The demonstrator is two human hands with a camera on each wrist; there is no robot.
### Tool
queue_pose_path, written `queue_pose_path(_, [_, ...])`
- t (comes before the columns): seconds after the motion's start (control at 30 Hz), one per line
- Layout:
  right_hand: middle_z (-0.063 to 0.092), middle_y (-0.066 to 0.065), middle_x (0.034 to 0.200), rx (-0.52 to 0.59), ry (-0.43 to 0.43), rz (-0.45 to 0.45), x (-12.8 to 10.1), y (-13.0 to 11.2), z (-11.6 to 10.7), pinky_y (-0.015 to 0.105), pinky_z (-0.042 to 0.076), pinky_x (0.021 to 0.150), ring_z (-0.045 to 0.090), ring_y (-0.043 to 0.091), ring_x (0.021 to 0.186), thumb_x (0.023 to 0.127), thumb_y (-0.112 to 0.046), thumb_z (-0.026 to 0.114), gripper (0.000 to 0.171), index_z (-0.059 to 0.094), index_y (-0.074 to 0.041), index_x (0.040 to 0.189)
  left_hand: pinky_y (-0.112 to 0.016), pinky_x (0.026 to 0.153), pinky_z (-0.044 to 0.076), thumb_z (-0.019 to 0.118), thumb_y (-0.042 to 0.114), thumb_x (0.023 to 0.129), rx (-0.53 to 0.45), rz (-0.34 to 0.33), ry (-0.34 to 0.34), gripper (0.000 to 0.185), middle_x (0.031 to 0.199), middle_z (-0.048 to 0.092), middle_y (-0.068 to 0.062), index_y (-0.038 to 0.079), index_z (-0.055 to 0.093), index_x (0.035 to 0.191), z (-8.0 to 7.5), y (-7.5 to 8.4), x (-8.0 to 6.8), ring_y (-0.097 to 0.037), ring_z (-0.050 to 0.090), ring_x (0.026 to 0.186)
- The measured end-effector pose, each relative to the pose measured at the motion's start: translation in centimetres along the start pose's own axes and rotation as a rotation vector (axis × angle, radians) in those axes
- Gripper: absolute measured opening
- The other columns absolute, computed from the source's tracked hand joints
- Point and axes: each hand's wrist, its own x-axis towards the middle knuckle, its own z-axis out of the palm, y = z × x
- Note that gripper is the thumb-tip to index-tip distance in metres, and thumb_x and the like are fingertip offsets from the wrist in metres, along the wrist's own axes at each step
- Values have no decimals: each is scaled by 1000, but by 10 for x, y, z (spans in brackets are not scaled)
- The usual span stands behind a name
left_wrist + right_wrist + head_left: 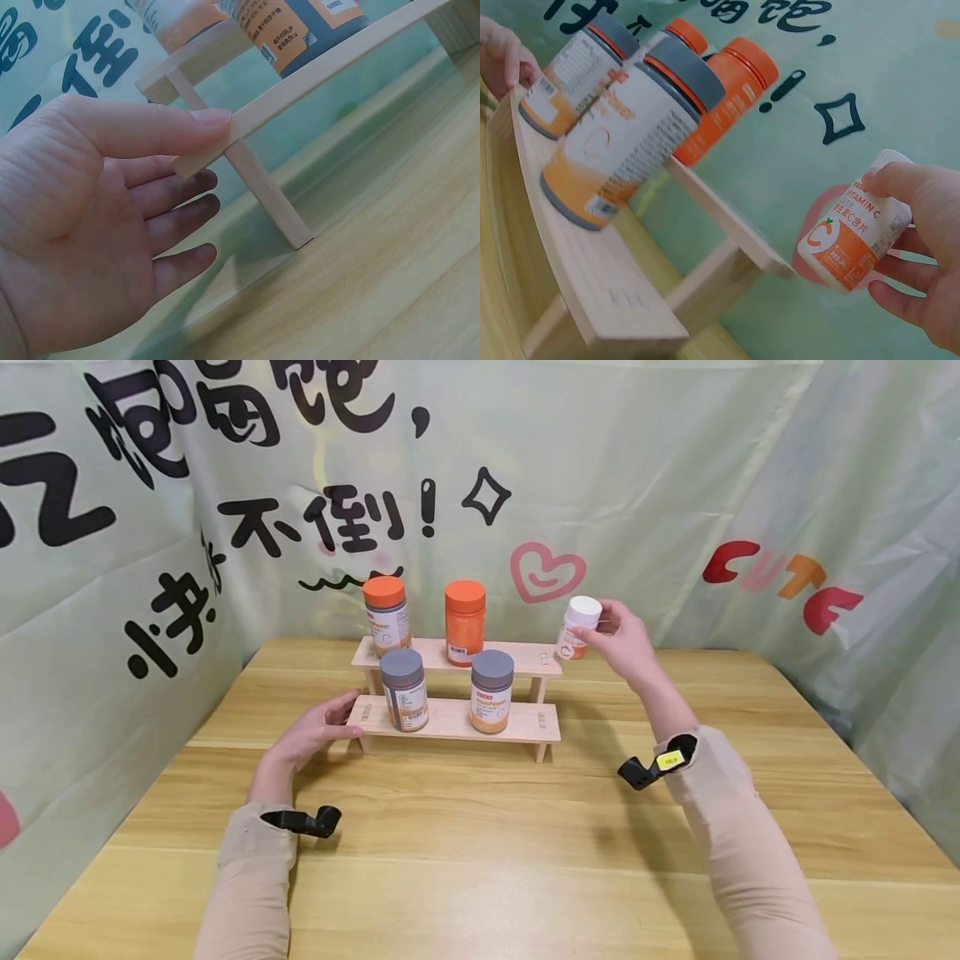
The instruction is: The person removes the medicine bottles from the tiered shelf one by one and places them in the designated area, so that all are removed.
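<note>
My right hand holds a small white vitamin C bottle with an orange label, pinched between thumb and fingers. The bottle is slightly tilted, just off the right end of the upper shelf. My left hand grips the left end of the lower shelf of the two-step wooden rack, thumb along its front edge. Two grey-lidded jars, one on the left and one on the right, stand on the lower shelf. On the upper shelf stand an orange-lidded jar and an all-orange bottle.
The rack stands on a wood-grain table, towards its back edge. A pale green cloth with black lettering and a pink heart hangs behind and along the sides. Black wrist cameras sit on both sleeves.
</note>
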Motion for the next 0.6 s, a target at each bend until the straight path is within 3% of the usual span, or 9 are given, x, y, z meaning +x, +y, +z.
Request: queue_pose_path(0.6, [51, 25, 124, -81, 26, 28, -11, 39, -25, 42, 41, 92, 49, 33, 111, 89, -19, 62, 56, 40, 5, 133, -50, 110, 13, 61, 8, 86, -12, 11, 7, 79, 151, 10, -25, -7, 12, 145, 0, -2, 0, -39, 13, 137])
